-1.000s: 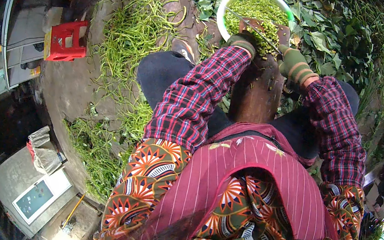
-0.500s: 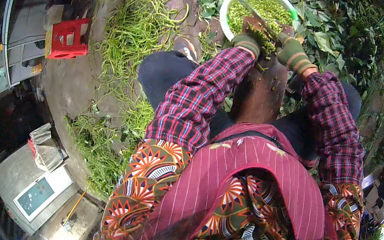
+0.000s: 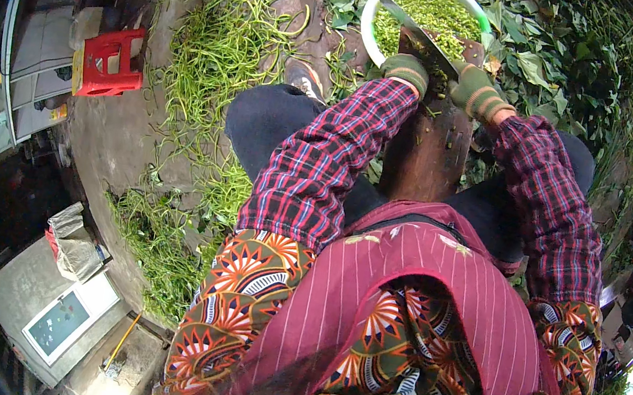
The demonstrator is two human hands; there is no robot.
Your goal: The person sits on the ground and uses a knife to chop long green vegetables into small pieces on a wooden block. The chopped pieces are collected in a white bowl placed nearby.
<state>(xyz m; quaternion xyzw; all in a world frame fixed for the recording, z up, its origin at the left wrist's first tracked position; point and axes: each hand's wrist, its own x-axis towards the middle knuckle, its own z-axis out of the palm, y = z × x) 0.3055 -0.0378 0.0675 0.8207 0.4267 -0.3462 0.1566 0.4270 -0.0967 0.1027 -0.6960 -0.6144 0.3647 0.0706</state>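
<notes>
Head view, hands
Left hand [image 3: 406, 72]: my gloved left hand, fingers curled shut, resting at the far end of the block just beside the blade; what it grips, if anything, I cannot tell.
Right hand [image 3: 474, 92]: my gloved right hand, closed around the knife handle.
Knife [image 3: 414, 31]: long flat blade, slanting up and left from my right hand, its tip over the bowl.
Block [image 3: 430, 152]: upright brown wooden chopping block between my knees, green scraps on its top.
Bowl [image 3: 372, 15]: white, round, with a green patch on the far rim, touching the far edge of the block.
Chopped greens [image 3: 437, 13]: fine-cut, filling the bowl.

Head view, surroundings
Sleeves [image 3: 319, 174]: red and dark plaid, on both my forearms.
Apron [image 3: 397, 312]: maroon striped cloth with orange patterned trim, over my lap.
Long beans [image 3: 218, 65]: loose green heaps on the ground to my left, more near my left knee.
Leaves [image 3: 558, 61]: broad green leaves piled beyond and to the right of the bowl.
Stool [image 3: 110, 62]: red plastic, on the concrete well to my left.
Sack [image 3: 71, 241]: pale bag, lower left, by a grey slab.
</notes>
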